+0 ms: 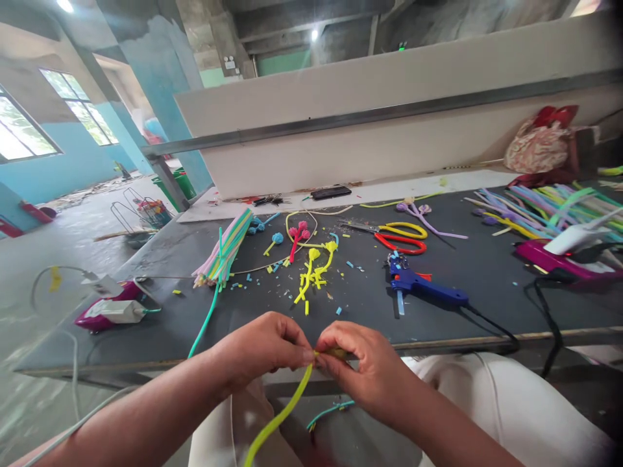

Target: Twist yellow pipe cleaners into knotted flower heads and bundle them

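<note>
Both my hands meet just below the near edge of the dark table [272, 318]. My left hand [265, 347] pinches a yellow-green pipe cleaner [282, 415] whose free end hangs down toward my lap. My right hand [363, 370] is closed on the curled top of the same pipe cleaner, fingertips touching those of the left. On the table ahead lie finished yellow stems [314, 272], a pink one [298, 235] and a bundle of coloured pipe cleaners [224, 250].
A blue glue gun [421, 285] and red-and-yellow scissors [402, 237] lie right of centre. Two pink-and-white glue guns sit at the left [109, 312] and at the right [564, 256]. A pile of pipe cleaners [545, 207] fills the far right. A phone [331, 192] lies by the white board.
</note>
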Demonstrator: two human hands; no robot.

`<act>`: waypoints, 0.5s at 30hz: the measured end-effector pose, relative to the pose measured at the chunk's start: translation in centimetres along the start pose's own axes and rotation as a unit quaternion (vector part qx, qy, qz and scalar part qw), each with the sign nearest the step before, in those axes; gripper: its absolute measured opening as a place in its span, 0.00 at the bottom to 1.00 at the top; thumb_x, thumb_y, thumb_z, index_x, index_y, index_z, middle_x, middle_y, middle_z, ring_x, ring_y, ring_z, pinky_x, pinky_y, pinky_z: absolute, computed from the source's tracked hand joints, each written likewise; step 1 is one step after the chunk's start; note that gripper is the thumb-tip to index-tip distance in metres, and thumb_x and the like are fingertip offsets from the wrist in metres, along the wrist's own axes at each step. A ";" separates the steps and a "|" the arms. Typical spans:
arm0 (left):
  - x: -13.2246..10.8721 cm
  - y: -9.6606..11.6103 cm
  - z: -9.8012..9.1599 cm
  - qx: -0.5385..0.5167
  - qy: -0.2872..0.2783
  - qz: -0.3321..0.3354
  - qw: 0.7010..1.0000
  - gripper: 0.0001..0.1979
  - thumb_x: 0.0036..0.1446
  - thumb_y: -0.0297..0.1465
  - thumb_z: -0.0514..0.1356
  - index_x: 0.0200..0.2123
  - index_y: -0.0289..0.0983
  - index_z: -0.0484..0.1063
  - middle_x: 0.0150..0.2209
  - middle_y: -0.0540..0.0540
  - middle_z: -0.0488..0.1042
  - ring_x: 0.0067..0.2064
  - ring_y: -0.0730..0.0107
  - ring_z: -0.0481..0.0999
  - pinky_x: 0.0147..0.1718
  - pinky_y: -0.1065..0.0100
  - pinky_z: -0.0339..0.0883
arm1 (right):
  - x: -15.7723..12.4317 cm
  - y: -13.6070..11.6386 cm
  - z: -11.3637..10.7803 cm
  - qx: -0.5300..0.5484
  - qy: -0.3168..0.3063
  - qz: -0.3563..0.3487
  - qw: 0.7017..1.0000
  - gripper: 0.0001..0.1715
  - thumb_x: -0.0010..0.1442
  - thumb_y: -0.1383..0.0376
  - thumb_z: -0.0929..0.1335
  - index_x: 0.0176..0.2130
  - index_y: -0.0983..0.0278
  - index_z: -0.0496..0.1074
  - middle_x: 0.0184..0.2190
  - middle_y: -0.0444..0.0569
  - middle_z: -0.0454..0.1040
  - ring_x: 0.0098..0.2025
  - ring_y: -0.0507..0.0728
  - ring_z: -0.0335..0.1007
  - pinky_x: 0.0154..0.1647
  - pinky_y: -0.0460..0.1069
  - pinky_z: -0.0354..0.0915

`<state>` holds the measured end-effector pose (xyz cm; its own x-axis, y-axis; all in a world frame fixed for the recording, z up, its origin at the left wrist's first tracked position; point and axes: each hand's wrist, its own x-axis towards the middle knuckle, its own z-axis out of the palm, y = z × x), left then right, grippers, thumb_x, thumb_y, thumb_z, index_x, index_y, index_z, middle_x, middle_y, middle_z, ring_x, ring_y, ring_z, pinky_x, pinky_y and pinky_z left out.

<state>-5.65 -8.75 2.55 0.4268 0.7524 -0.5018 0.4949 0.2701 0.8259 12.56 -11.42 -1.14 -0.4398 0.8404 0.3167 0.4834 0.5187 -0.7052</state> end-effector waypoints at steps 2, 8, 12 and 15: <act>0.0 0.4 -0.2 0.015 0.001 0.010 1.000 0.08 0.43 0.33 0.62 0.23 0.33 0.74 0.17 0.56 0.62 0.20 0.80 0.55 0.20 0.74 0.47 | 0.0 -0.2 0.1 -0.003 0.013 -0.010 1.000 0.05 0.56 0.71 0.65 0.29 0.63 0.70 0.25 0.43 0.70 0.29 0.51 0.64 0.29 0.45 0.58; -0.1 1.0 -0.4 0.146 0.006 0.121 0.982 0.07 0.48 0.29 0.58 0.24 0.35 0.76 0.20 0.53 0.68 0.24 0.76 0.64 0.24 0.75 0.55 | 0.1 -0.5 0.3 0.118 0.024 0.135 0.983 0.06 0.50 0.69 0.67 0.22 0.64 0.69 0.18 0.41 0.65 0.22 0.50 0.58 0.22 0.44 0.53; -0.8 0.8 -0.1 0.276 0.074 0.279 0.917 0.08 0.53 0.26 0.55 0.29 0.37 0.75 0.29 0.49 0.72 0.31 0.73 0.70 0.30 0.75 0.60 | 0.4 0.3 0.4 0.308 -0.001 0.255 0.916 0.06 0.47 0.64 0.69 0.23 0.65 0.69 0.17 0.40 0.66 0.19 0.48 0.56 0.20 0.44 0.51; -1.1 0.2 0.0 0.333 0.083 0.355 0.869 0.10 0.57 0.25 0.52 0.32 0.37 0.73 0.30 0.47 0.73 0.32 0.72 0.70 0.31 0.73 0.62 | 0.5 0.6 0.6 0.390 0.001 0.257 0.884 0.07 0.45 0.65 0.71 0.24 0.66 0.70 0.19 0.43 0.71 0.22 0.49 0.62 0.24 0.45 0.56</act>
<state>-6.02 -9.52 3.28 0.7155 0.6791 0.1639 0.5040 -0.6642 0.5521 12.21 -10.79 -1.81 -0.3111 0.9345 -0.1730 -0.0509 -0.1982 -0.9788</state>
